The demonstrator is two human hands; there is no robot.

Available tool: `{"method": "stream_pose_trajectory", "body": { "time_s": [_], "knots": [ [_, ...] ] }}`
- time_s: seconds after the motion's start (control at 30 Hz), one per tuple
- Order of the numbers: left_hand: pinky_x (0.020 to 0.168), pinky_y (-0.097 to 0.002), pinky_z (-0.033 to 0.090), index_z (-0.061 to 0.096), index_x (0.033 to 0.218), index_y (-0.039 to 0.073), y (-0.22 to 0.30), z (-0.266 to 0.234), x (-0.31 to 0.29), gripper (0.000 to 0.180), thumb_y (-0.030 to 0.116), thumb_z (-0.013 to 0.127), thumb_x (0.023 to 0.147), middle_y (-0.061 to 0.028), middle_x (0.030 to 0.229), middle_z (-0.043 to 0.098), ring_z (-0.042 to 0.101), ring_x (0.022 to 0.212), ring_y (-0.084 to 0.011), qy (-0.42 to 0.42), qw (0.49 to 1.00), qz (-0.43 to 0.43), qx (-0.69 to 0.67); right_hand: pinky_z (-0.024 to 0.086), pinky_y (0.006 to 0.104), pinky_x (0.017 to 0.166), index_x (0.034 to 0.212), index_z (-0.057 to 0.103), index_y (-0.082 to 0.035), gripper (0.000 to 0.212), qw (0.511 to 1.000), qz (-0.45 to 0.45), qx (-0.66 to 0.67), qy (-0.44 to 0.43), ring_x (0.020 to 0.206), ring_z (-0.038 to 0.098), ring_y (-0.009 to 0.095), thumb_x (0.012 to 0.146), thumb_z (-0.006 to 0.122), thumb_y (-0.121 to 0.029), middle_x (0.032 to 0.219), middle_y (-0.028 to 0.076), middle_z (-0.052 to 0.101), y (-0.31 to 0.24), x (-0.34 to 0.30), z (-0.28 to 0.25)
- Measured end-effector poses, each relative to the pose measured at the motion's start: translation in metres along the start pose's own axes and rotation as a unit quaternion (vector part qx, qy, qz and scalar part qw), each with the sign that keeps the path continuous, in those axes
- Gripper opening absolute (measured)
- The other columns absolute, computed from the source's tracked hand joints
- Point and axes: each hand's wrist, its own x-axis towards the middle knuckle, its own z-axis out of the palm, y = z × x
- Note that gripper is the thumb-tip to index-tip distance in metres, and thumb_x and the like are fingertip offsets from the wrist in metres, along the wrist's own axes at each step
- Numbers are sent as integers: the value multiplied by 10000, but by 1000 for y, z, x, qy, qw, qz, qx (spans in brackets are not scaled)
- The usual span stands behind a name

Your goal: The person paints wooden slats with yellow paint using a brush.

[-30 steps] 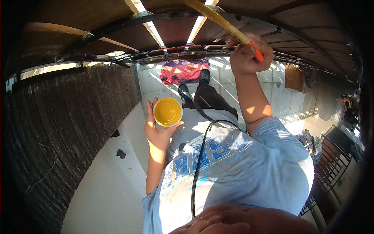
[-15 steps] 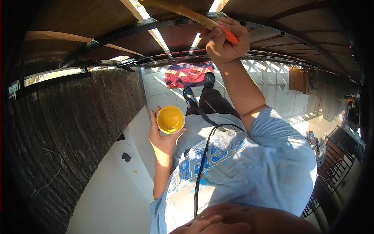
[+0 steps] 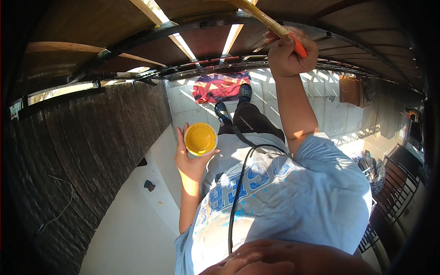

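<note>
1. round, open, white-edged tub of yellow paint [image 3: 200, 139]: resting in the left hand [image 3: 189, 162], just beyond the palm and touching it, mouth turned up toward the camera.
2. left hand: cupped around the near side of the tub, digits parted, one group along the left wall and another at the lower right, pressing the tub between them; cannot tell the lie of any fingers hidden underneath.
3. long, slim tool with a yellow-tan shaft and bright orange-red handle end [image 3: 270, 25]: beyond the tub and to its right, well apart from it. inside the grasp of the right hand [image 3: 293, 57], shaft slanting up and left out of view, orange end poking past the knuckles to the lower right; cannot tell the shape of the far end.
4. right hand: raised, curled, pinching the tool near the meeting of orange and tan.
5. behind the tool, dark brown flat panels [image 3: 199, 43] with a curved black bar [image 3: 206, 20] across them.
6. below both hands, light blue-grey t-shirt with blue lettering [image 3: 293, 197], crossed by a thin black cord [image 3: 233, 206].
7. past the tub, crumpled red-and-dark patterned cloth [image 3: 220, 89] on pale floor tiles [image 3: 321, 107], near dark shoes [image 3: 245, 93].
8. farther left, dark brown weathered plank surface [image 3: 101, 142]; farther right, brown box [image 3: 351, 90].
</note>
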Motion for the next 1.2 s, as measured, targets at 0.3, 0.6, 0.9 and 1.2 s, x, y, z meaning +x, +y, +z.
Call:
{"method": "stream_pose_trajectory", "body": {
  "time_s": [0.3,0.6,0.9,1.2],
  "knots": [
    [1100,-372,481,272,1571,-79,8,1,0,1253,168,1006,586,-216,1513,534,613,1310,-307,-25,1000,6,-12,590,351,481,1053,438,-10,296,996,-17,-81,35,556,687,264,1036,642,-223,799,246,687,-9,6,-40],
    [1093,-380,490,258,1589,-41,0,-2,-6,1293,181,1016,565,-222,1511,533,614,1307,-319,-10,999,34,-17,634,368,558,1096,510,19,236,989,25,143,32,659,740,280,1007,669,-132,877,238,700,-42,3,-15],
    [1093,-384,495,266,1595,-19,-5,0,-13,1289,176,1017,565,-227,1494,547,617,1304,-317,18,999,30,-3,616,327,574,1019,529,7,172,995,11,103,8,671,745,238,954,678,-49,872,214,708,-18,7,59],
    [1092,-393,496,275,1595,-12,-9,1,-13,1286,164,1018,561,-234,1489,549,615,1307,-323,21,1000,7,-8,593,275,613,931,618,-8,209,999,-9,42,16,704,761,220,852,804,-59,816,163,738,2,5,62]
  ]
}}
